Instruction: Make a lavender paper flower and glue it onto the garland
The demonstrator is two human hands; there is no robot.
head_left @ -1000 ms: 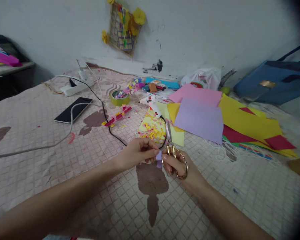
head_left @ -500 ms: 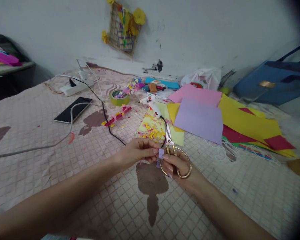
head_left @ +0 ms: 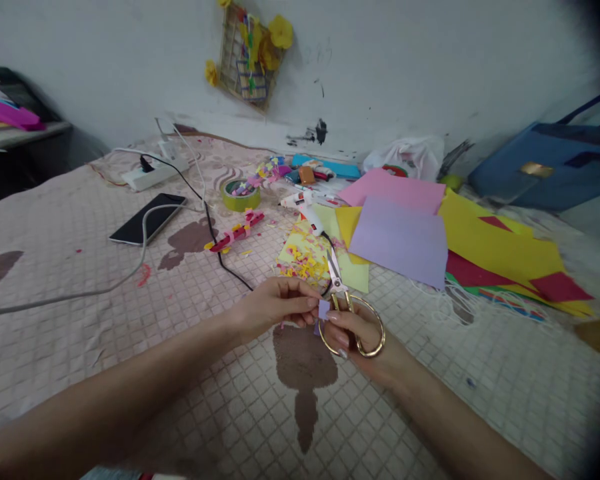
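Between my two hands is a small piece of purple paper [head_left: 323,309], pinched by the fingertips of my left hand [head_left: 287,302]. My right hand [head_left: 355,328] has gold-handled scissors [head_left: 338,287] in its grip, blades pointing away from me and slightly apart. The right thumb and finger also touch the purple piece's edge. Another bit of purple shows just below, partly hidden by the fingers. Beyond the hands, yellow and pink paper scraps [head_left: 305,262] lie on a pale yellow sheet [head_left: 356,275].
A white glue gun [head_left: 309,217] with a black cord lies behind the scraps. Nearby are a decorated red stick [head_left: 236,233], a green tape roll [head_left: 241,197], and a phone [head_left: 147,219]. Coloured sheets [head_left: 400,240] and white string [head_left: 455,303] lie right; a power strip [head_left: 155,175] sits back left.
The scissor blades have tilted slightly to the left. Both hands keep nearly the same place with the purple piece between them; the whole view has shifted a little.
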